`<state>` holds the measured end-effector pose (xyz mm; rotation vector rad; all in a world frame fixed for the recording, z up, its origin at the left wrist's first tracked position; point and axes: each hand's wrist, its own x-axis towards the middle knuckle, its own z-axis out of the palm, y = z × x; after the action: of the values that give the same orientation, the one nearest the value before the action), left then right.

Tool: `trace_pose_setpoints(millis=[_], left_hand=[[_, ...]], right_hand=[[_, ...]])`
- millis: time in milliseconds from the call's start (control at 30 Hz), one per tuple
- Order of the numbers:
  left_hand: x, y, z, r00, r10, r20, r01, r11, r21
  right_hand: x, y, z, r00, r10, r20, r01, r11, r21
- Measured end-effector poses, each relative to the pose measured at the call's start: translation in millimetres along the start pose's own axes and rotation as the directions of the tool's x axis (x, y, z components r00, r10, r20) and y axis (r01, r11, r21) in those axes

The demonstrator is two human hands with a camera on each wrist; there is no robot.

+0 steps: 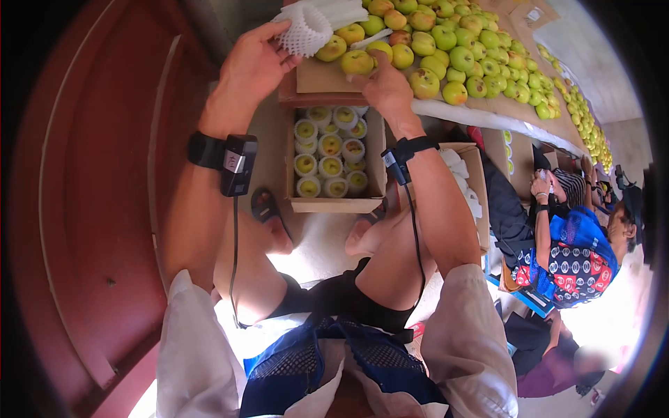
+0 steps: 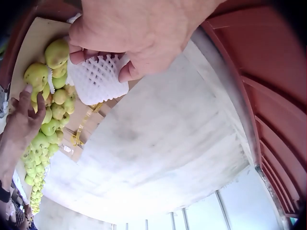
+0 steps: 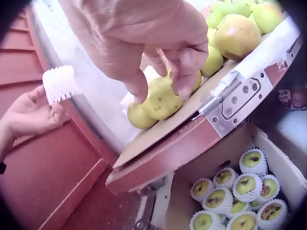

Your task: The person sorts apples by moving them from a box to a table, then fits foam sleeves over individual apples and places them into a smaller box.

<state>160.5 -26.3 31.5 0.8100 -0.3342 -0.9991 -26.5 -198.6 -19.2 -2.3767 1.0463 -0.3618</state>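
A white foam fruit net (image 1: 304,29), its mouth spread into a cup shape, is pinched at the rim by my left hand (image 1: 256,63). In the left wrist view, thumb and fingers hold the upper edge of the net (image 2: 98,79). My right hand (image 1: 389,89) is at the table's near edge, over a yellow-green apple (image 1: 357,63). The right wrist view has thumb and fingertips on either side of that apple (image 3: 162,99), which has small dark spots. Another apple (image 3: 139,116) lies right beside it.
Many apples (image 1: 460,59) cover the cardboard-lined table. More foam nets (image 1: 341,12) lie at its back left. Below stands a carton (image 1: 334,205) of net-wrapped apples, with another box (image 1: 481,216) to its right. A red door (image 1: 104,209) is at left; other people (image 1: 578,251) sit at right.
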Motion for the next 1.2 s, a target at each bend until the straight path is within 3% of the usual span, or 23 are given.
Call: trace_pose_setpoints(millis=[167, 300, 400, 500, 600, 700, 800, 900, 933, 1000, 1067, 1100, 1200], left_hand=[[-11, -19, -5, 0.994, -0.058, -0.088, 0.052, 0.996, -0.077], [-14, -19, -7, 0.995, -0.055, -0.078, 0.052, 0.997, -0.05], [-10, -20, -15, 0.997, -0.047, -0.054, 0.043, 0.997, -0.071], [-3, -29, -21, 0.997, -0.069, -0.035, 0.067, 0.996, -0.06], [6, -38, -24, 0.991, -0.13, -0.008, 0.129, 0.989, -0.066], [8, -46, -21, 0.992, -0.118, -0.054, 0.117, 0.993, -0.019], [7, -48, -17, 0.992, -0.117, -0.037, 0.117, 0.993, -0.015], [5, -49, -9, 0.995, -0.099, -0.033, 0.099, 0.995, -0.012], [4, -49, -6, 0.995, -0.095, 0.018, 0.095, 0.995, -0.025], [2, -49, 2, 0.989, -0.088, 0.123, 0.094, 0.994, -0.051], [-3, -49, 13, 0.976, -0.086, 0.201, 0.102, 0.992, -0.071], [-5, -50, 17, 0.967, -0.086, 0.239, 0.107, 0.991, -0.079], [-5, -53, 17, 0.932, -0.135, 0.337, 0.17, 0.982, -0.077]], right_hand=[[11, -1, 21, 0.994, -0.078, -0.071, 0.068, 0.989, -0.132], [15, 7, 21, 0.993, -0.116, -0.029, 0.117, 0.992, 0.039], [25, 28, 16, 0.958, -0.201, 0.204, 0.158, 0.965, 0.21], [27, 35, 14, 0.943, -0.204, 0.261, 0.121, 0.945, 0.303], [25, 29, 9, 0.941, -0.145, 0.305, 0.072, 0.968, 0.239], [21, 26, 9, 0.945, -0.159, 0.284, 0.103, 0.974, 0.204], [20, 28, 10, 0.942, -0.217, 0.255, 0.138, 0.946, 0.294], [9, 17, -16, 0.992, -0.087, 0.094, 0.089, 0.996, -0.016], [9, 13, -25, 0.99, -0.106, 0.091, 0.09, 0.982, 0.167], [7, 8, -39, 0.988, -0.14, 0.07, 0.085, 0.856, 0.51], [-2, 0, -36, 0.941, -0.143, 0.308, -0.169, 0.588, 0.791], [-8, -5, -34, 0.893, -0.184, 0.412, -0.31, 0.413, 0.856], [-10, -4, -38, 0.812, -0.324, 0.486, -0.42, 0.253, 0.871]])
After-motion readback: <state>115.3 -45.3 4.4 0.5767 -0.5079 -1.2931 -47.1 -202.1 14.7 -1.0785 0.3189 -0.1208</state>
